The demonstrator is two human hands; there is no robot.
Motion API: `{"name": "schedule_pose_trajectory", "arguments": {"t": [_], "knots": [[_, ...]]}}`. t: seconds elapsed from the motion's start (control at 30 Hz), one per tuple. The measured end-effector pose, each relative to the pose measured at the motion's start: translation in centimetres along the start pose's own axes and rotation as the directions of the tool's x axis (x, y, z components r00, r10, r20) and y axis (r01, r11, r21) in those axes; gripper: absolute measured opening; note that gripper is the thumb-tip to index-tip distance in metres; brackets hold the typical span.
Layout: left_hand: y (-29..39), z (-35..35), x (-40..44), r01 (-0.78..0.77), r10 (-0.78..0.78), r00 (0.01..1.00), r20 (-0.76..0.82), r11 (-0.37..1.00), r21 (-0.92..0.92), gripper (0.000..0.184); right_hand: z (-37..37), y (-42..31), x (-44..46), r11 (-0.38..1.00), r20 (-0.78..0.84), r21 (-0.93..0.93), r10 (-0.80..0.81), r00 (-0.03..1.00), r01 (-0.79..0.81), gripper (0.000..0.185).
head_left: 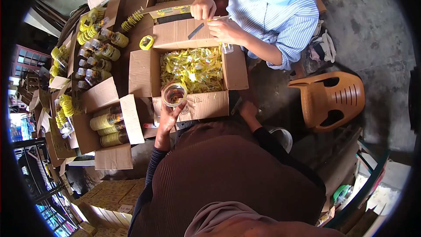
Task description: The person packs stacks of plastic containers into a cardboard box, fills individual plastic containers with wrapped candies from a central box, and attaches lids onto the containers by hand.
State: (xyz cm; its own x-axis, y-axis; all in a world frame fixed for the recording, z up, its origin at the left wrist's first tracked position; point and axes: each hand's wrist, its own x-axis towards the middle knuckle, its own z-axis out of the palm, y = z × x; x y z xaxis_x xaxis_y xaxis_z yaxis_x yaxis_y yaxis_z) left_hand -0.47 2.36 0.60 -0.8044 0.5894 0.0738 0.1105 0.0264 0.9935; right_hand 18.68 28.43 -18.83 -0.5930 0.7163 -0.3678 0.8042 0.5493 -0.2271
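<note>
Wrapped in the fingers of my left hand [168,119] is a clear plastic cup [174,94] with dark bits inside, held upright over the near left corner of an open cardboard box [195,106]. Small yellow packets [191,66] fill that box. My right hand [248,110] is low beside the box's near right corner; its fingers are partly in shadow, so their closure and anything in them cannot be made out. A yellow ring [146,42] lies at the box's far left corner. Another clear cup [226,48] rests by the far right corner.
Across the box a co-worker's hands [215,23] meet near a blade-like strip [196,31]. Boxes with stacked yellow-rimmed cups [109,127] stand at left, more stacks [103,44] behind them. An orange plastic chair [326,101] is at right, a pale bucket [280,138] near my right arm.
</note>
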Motion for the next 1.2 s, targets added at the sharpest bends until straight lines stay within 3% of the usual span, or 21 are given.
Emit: {"name": "schedule_pose_trajectory", "arguments": {"t": [0.1, 0.23, 0.33, 0.47, 0.6, 0.63, 0.7, 0.73, 0.87, 1.03, 1.13, 1.2], "knots": [[-0.5, 0.2, -0.1, 0.005, -0.005, 1.0, -0.004, 1.0, 0.028, 0.059, -0.1, 0.5, -1.0, 1.0, 0.02, 0.019, -0.009, 1.0, 0.009, 0.032], [-0.9, 0.7, -0.2, 0.028, -0.028, 0.999, 0.016, 1.0, -0.007, 0.058, -0.3, 0.7, -2.4, 0.988, 0.06, 0.11, 0.098, 0.993, -0.104, 0.037], [-1.2, 1.0, -0.3, 0.085, -0.08, 0.995, 0.057, 0.992, -0.091, 0.067, -0.2, 0.9, -2.7, 0.968, 0.105, 0.174, 0.166, 0.981, -0.182, 0.042], [0.6, 1.6, -0.3, 0.023, -0.018, 0.997, 0.075, 0.997, -0.069, 0.069, 1.9, 2.7, -1.8, 0.935, 0.2, 0.248, 0.208, 0.957, -0.255, 0.042], [0.7, 1.2, -0.5, -0.027, 0.026, 0.996, 0.085, 1.0, 0.012, 0.071, 4.4, 4.1, -1.2, 0.929, 0.198, 0.301, 0.16, 0.967, -0.215, 0.039], [0.7, 1.1, -0.6, -0.032, 0.031, 0.997, 0.076, 0.999, 0.013, 0.071, 5.0, 4.5, -1.0, 0.928, 0.186, 0.321, 0.135, 0.973, -0.19, 0.038], [0.6, 0.9, -0.9, 0.139, -0.115, 0.986, 0.119, 0.966, -0.219, 0.073, 5.1, 4.9, -1.1, 0.928, 0.166, 0.34, 0.097, 0.981, -0.149, 0.036], [0.4, 0.7, -1.0, 0.152, -0.121, 0.983, 0.136, 0.958, -0.245, 0.073, 5.0, 5.0, -1.2, 0.919, 0.112, 0.386, 0.044, 0.993, -0.084, 0.034], [0.2, 0.2, -1.2, 0.065, -0.05, 0.996, 0.074, 0.972, -0.225, 0.068, 1.2, 3.6, -2.7, 0.875, -0.089, 0.476, -0.055, 0.995, 0.091, 0.028], [1.6, -0.5, -1.2, -0.001, -0.012, 0.998, -0.064, 0.98, -0.2, 0.075, -5.0, 1.9, -3.6, 0.765, -0.07, 0.625, -0.146, 0.987, 0.158, 0.02], [2.1, -0.7, -1.1, -0.051, 0.019, 0.991, -0.13, 0.968, -0.246, 0.075, -10.1, -1.4, -5.4, 0.672, -0.139, 0.677, -0.282, 0.949, 0.299, 0.017], [3.0, -0.8, -1.2, -0.069, 0.048, 0.983, -0.175, 0.99, -0.12, 0.073, -14.0, -5.6, -7.2, 0.582, -0.217, 0.661, -0.457, 0.863, 0.474, 0.014]]}}
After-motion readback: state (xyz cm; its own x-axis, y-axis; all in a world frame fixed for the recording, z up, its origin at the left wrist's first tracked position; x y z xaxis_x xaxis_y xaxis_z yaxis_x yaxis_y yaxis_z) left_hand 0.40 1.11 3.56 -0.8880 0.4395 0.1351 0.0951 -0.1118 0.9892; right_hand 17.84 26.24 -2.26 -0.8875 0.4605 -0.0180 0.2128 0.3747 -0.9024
